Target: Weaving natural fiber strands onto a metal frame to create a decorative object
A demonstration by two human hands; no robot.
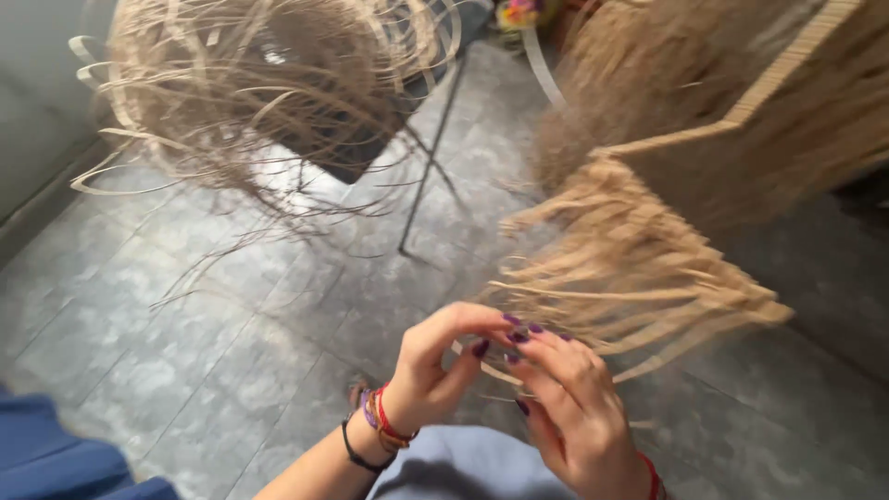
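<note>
Straw-coloured strip [519,375] sits pinched between our left hand [435,370] and right hand [574,407], fingertips of both grips clamped on it. Its long axis runs up-right from the grips into the woven piece [648,268], just beyond the right hand. Loose bundle [250,83] lies well apart, up-left over the grey floor [185,352]. No containers visible.

Tan cane strips [639,268]; grey mottled floor tiles [231,343].

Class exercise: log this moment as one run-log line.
left hand: pinching cane strip | right hand: fingertips on same strip | woven cane piece: loose ends fanned out | floor: grey tiles
</note>
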